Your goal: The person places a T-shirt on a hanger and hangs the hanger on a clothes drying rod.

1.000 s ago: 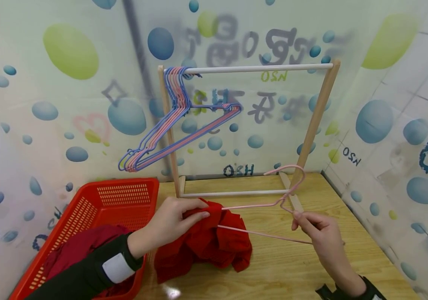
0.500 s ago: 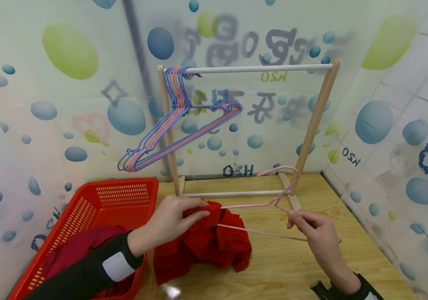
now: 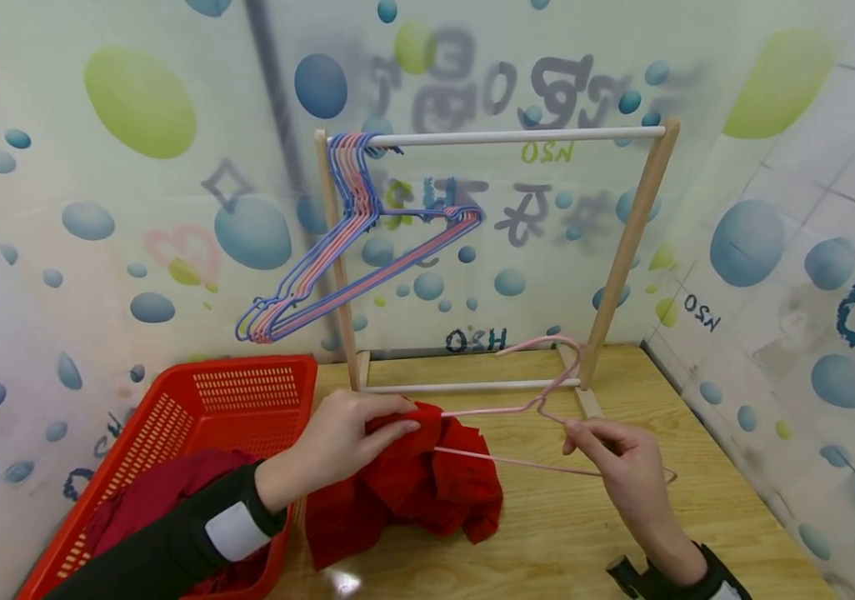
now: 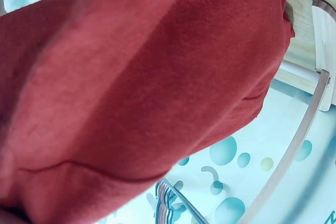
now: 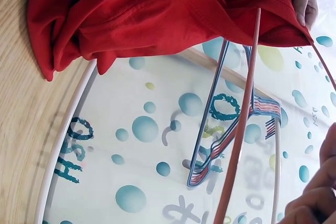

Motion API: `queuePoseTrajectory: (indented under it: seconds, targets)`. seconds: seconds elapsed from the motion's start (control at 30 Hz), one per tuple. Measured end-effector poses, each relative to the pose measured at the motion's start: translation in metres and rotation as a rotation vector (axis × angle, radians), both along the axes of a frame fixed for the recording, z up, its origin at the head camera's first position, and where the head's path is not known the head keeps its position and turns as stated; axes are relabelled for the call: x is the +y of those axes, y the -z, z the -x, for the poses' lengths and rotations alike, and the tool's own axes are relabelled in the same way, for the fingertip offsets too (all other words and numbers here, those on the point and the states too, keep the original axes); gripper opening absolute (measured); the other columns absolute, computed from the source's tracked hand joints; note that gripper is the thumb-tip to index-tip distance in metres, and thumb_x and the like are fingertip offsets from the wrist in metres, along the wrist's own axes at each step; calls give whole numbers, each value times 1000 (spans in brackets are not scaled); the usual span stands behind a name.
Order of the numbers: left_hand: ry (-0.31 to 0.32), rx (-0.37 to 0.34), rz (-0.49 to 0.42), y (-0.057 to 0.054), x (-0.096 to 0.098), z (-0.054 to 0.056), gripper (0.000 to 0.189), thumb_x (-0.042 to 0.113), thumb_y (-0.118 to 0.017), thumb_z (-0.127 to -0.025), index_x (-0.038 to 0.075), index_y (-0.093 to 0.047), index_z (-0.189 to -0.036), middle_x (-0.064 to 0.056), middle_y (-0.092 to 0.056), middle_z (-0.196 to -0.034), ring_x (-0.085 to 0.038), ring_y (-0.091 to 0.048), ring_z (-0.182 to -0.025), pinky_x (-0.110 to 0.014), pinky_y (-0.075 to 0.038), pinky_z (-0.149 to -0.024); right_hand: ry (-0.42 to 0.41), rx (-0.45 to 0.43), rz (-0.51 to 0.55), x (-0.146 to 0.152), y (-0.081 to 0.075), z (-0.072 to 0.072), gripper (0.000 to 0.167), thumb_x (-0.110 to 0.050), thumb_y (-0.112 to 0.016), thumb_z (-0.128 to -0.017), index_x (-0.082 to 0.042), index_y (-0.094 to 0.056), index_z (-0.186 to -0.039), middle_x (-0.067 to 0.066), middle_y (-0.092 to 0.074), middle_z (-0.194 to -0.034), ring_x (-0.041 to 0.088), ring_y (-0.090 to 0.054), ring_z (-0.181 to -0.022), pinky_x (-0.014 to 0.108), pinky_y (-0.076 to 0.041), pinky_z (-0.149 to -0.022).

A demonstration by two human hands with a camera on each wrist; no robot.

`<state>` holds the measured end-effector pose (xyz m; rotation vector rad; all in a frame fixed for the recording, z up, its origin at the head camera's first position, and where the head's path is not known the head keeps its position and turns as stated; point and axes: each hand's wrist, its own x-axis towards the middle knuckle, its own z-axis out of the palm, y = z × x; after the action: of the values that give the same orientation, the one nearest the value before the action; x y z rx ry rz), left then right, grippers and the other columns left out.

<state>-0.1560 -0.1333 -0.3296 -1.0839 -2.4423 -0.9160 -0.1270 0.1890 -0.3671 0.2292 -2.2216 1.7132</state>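
My left hand (image 3: 341,446) pinches the edge of a red garment (image 3: 412,500) between thumb and fingers; the cloth hangs bunched down to the table. A pink clothes hanger (image 3: 483,412) has its left end inside the garment, hidden by the cloth. On the hanger's right shoulder, just below the hook, my right hand (image 3: 626,471) pinches the wire. The hook points up and curves left. In the left wrist view, red cloth (image 4: 157,77) fills most of the picture. The right wrist view shows the hanger's bar (image 5: 241,124) running up into the garment's opening.
A red plastic basket (image 3: 247,383) holding dark red cloth (image 3: 172,492) stands at the left. Behind is a rack with a white rail (image 3: 517,137) and wooden posts (image 3: 630,242). Several blue and pink hangers (image 3: 356,217) hang at its left end. A patterned wall closes the back.
The right hand has moved left with the pink hanger, its hook shifting toward the garment. The left hand and the red garment have stayed almost in place.
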Motion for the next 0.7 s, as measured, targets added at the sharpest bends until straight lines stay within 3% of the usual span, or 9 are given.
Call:
queuePoseTrajectory:
  seconds: [0.3,0.47,0.7]
  targets:
    - [-9,-39,15,-1,2,-1,12,22,-68,-88,18,-72,-99,9,-71,-92,3,-59,-74,-19,-52,-69,-23,20,-15,-4,1,0,21,-7,-60,-92,-3,-68,-73,-4,-64,-64,13,-27,-46,30,-28,-43]
    - [-5,-32,17,0,4,0,12,22,-68,-88,18,-72,-98,9,-71,-91,2,-60,-76,-19,-52,-70,-17,-14,-36,-5,0,0,22,-11,-61,-92,-4,-68,-73,-2,-63,-65,14,-24,-46,30,-26,-41]
    - [7,15,-2,1,6,3,12,22,-69,-87,18,-72,-98,7,-72,-91,1,-54,-68,-16,-46,-59,17,-54,-74,-8,-2,-1,23,-18,-62,-92,-5,-69,-73,-3,-62,-64,10,-25,-44,28,-26,-38]
